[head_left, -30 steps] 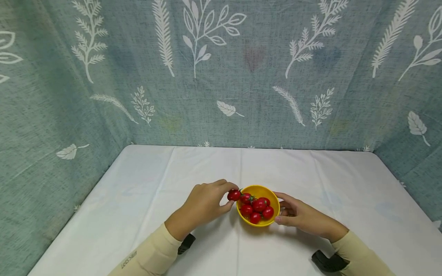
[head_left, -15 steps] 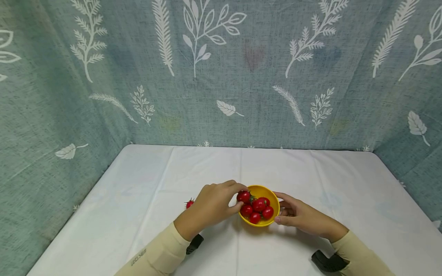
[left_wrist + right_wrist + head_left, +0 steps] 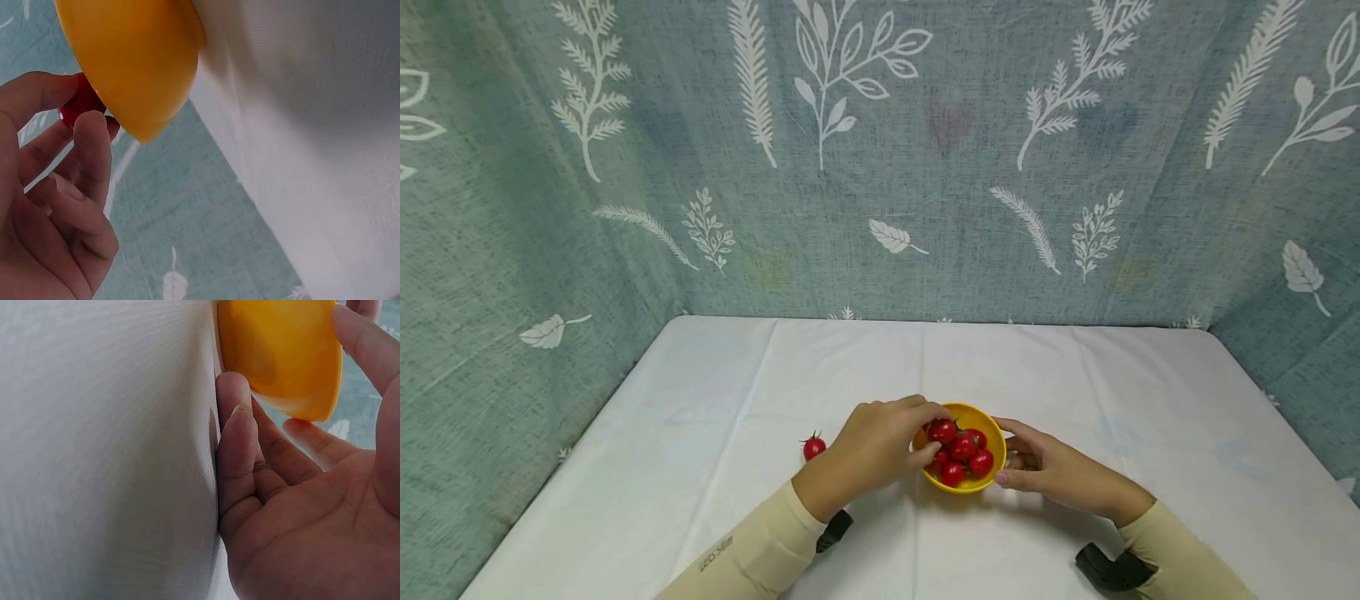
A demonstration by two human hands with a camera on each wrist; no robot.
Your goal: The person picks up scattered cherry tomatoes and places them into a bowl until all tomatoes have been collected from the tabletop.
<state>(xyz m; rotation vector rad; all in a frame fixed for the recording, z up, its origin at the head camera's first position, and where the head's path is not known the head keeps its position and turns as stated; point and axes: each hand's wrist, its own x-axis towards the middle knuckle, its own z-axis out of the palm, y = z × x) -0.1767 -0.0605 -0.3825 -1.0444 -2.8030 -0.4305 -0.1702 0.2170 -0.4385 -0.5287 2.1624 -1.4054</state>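
Note:
Over the near-left rim of a yellow bowl (image 3: 973,412), my left hand (image 3: 880,446) pinches a cherry tomato (image 3: 942,431) between thumb and fingers. In the left wrist view that tomato (image 3: 81,103) is partly hidden behind the bowl wall (image 3: 137,62) and the thumb. Several other red cherry tomatoes (image 3: 981,462) lie inside the bowl. My right hand (image 3: 1060,475) holds the bowl from its right side. The right wrist view has the thumb and a finger against the bowl's side (image 3: 281,350), while other fingers curl low beside it on the cloth.
One cherry tomato (image 3: 814,447) with a green stem lies on the white tablecloth (image 3: 1075,375), left of the bowl and beside my left wrist. A patterned blue-green curtain (image 3: 880,183) stands behind and at both sides of the table. Black straps sit under both wrists.
My left hand has moved right, carrying the pinched tomato from outside the bowl's left rim to over its inside. The loose tomato on the cloth has come into sight. The right hand stays put.

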